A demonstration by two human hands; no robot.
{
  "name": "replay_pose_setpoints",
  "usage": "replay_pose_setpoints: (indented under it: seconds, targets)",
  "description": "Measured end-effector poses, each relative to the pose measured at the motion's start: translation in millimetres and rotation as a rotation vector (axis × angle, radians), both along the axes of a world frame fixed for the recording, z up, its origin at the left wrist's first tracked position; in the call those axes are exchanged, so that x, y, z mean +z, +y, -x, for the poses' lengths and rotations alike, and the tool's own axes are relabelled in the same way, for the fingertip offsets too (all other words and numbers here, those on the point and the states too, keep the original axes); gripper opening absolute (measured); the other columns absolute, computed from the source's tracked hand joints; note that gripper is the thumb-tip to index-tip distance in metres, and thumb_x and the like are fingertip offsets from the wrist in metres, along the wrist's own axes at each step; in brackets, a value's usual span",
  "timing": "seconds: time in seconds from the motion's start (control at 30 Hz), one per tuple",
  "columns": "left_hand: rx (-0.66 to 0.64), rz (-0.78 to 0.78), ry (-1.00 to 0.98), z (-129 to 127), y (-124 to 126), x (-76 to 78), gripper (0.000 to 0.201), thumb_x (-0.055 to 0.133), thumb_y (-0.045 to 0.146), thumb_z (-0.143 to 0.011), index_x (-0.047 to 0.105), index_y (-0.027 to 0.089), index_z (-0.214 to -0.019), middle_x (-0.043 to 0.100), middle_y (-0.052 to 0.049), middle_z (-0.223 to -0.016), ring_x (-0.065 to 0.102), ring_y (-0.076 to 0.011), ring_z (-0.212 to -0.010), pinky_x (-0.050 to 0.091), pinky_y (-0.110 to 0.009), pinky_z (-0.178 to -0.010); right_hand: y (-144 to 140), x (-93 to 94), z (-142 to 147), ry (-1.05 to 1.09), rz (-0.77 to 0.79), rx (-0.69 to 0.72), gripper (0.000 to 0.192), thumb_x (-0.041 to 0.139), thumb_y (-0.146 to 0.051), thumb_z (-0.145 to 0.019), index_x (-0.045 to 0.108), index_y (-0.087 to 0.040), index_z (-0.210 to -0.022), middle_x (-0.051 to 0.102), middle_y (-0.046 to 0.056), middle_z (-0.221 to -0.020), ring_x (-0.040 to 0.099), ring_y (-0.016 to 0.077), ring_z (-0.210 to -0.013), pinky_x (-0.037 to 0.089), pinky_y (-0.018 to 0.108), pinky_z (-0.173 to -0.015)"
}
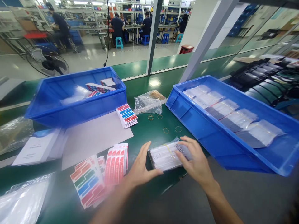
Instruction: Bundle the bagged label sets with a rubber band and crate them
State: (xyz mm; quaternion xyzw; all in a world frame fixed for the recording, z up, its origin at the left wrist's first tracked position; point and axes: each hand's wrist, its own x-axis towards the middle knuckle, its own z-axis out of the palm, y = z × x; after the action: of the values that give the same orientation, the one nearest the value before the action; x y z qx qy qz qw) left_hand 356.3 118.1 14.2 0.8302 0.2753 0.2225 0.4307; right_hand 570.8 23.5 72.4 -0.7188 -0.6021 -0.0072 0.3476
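Observation:
In front of me on the green table lies a bundle of flat white packets in clear plastic bags (164, 158), with a yellow rubber band around its middle. My left hand (143, 169) is open at the bundle's left end, thumb and fingers spread apart. My right hand (195, 160) grips the right end, its thumb resting on top and its fingers along the far edge. Several loose rubber bands (166, 130) lie just beyond the bundle. Farther back is a clear plastic bag (149, 101) with more rubber bands in it.
A blue bin (196, 123) on the right holds several similar bundles. Another blue bin (93, 109) at the left holds printed cards and plastic. Colourful sticker sheets (88, 183), a card stack (126, 115) and plastic sleeves (25, 199) lie leftward. A metal post (153, 37) stands behind.

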Motion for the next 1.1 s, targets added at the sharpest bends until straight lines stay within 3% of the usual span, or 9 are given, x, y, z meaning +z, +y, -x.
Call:
replay_pose_setpoints:
  seconds: [0.07, 0.17, 0.3, 0.43, 0.57, 0.67, 0.8, 0.9, 1.1]
  targets:
    - [-0.047, 0.054, 0.028, 0.9, -11.5, -12.9, 0.132, 0.079, 0.059, -0.060, -0.011, 0.025, -0.150, 0.009, -0.020, -0.159, 0.011, -0.0389, -0.147, 0.025, -0.061, -0.114, -1.9, -1.7, -20.4, 0.143, -0.075, -0.026, 0.046, 0.049, -0.047, -0.093, 0.048, -0.023, -0.133, 0.044, 0.013, -0.145, 0.036, 0.0339, -0.137, 0.028, 0.052, -0.112]
    - [-0.058, 0.065, 0.032, -8.6, -19.2, -28.9, 0.141, 0.084, 0.045, -0.061, -0.028, 0.027, -0.145, 0.002, -0.023, -0.159, 0.007, -0.0414, -0.146, 0.022, -0.066, -0.113, -0.6, -15.9, -40.1, 0.529, -0.102, 0.054, 0.066, 0.039, -0.061, -0.094, 0.028, -0.028, -0.149, 0.016, 0.002, -0.162, 0.012, 0.0283, -0.148, 0.013, 0.049, -0.120]
    - [-0.010, 0.066, -0.033, -24.5, -18.6, -41.5, 0.138, 0.081, 0.024, -0.065, -0.033, 0.024, -0.142, 0.024, -0.023, -0.150, 0.026, -0.0391, -0.141, 0.029, -0.063, -0.111, 5.0, -40.4, -48.1, 0.788, 0.079, 0.243, 0.082, 0.000, -0.071, -0.089, 0.038, -0.027, -0.146, 0.038, 0.007, -0.154, 0.038, 0.0276, -0.139, 0.039, 0.050, -0.108]
    - [0.000, 0.069, -0.042, -26.9, -17.3, -44.3, 0.130, 0.079, 0.024, -0.066, -0.025, 0.020, -0.145, 0.032, -0.022, -0.142, 0.032, -0.0395, -0.138, 0.030, -0.063, -0.111, 17.7, -55.3, -59.0, 0.987, -0.030, 0.197, 0.095, -0.024, -0.068, -0.080, 0.021, -0.027, -0.152, 0.028, 0.004, -0.158, 0.028, 0.0195, -0.144, 0.030, 0.046, -0.114]
    - [0.010, 0.066, -0.025, -25.1, -17.5, -45.0, 0.118, 0.076, 0.026, -0.067, -0.013, 0.020, -0.145, 0.027, -0.022, -0.143, 0.031, -0.0392, -0.138, 0.030, -0.062, -0.111, 42.0, -63.4, -62.0, 1.062, 0.049, 0.256, 0.084, -0.003, -0.071, -0.089, 0.044, -0.026, -0.142, 0.047, 0.008, -0.148, 0.037, 0.0224, -0.140, 0.030, 0.049, -0.113]
    - [0.009, 0.070, -0.017, -25.3, -17.5, -46.4, 0.111, 0.074, 0.026, -0.067, -0.006, 0.020, -0.142, 0.024, -0.022, -0.144, 0.029, -0.0394, -0.138, 0.030, -0.062, -0.111, 58.6, -64.7, -57.1, 1.097, 0.155, 0.367, 0.072, 0.016, -0.066, -0.095, 0.071, -0.022, -0.105, 0.073, 0.011, -0.111, 0.060, 0.0274, -0.119, 0.042, 0.050, -0.103]
    - [0.022, 0.084, -0.027, -25.9, -17.7, -45.5, 0.104, 0.074, 0.025, -0.066, 0.001, 0.021, -0.139, 0.025, -0.021, -0.141, 0.031, -0.0384, -0.137, 0.031, -0.061, -0.111, 66.3, -71.7, -54.0, 1.129, 0.113, 0.414, 0.071, 0.022, -0.069, -0.094, 0.062, -0.019, -0.062, 0.065, 0.004, -0.065, 0.067, 0.0203, -0.067, 0.054, 0.041, -0.071]
    - [0.014, 0.092, -0.033, -26.4, -18.2, -42.8, 0.099, 0.074, 0.023, -0.065, 0.005, 0.022, -0.137, 0.029, -0.018, -0.136, 0.034, -0.0371, -0.133, 0.032, -0.060, -0.110, 59.6, -86.1, -53.9, 1.147, -0.059, 0.344, 0.057, 0.037, -0.065, -0.094, 0.058, -0.017, -0.070, 0.059, -0.002, -0.065, 0.058, 0.0129, -0.058, 0.050, 0.031, -0.062]
    - [0.043, 0.107, -0.058, -28.6, -17.5, -43.8, 0.096, 0.073, 0.023, -0.067, 0.007, 0.021, -0.137, 0.032, -0.016, -0.133, 0.036, -0.0339, -0.131, 0.034, -0.056, -0.109, 30.9, -110.0, -55.6, 1.133, -0.338, 0.131, 0.038, 0.046, -0.051, -0.097, 0.062, -0.017, -0.093, 0.065, 0.001, -0.084, 0.059, 0.0129, -0.066, 0.051, 0.031, -0.066]
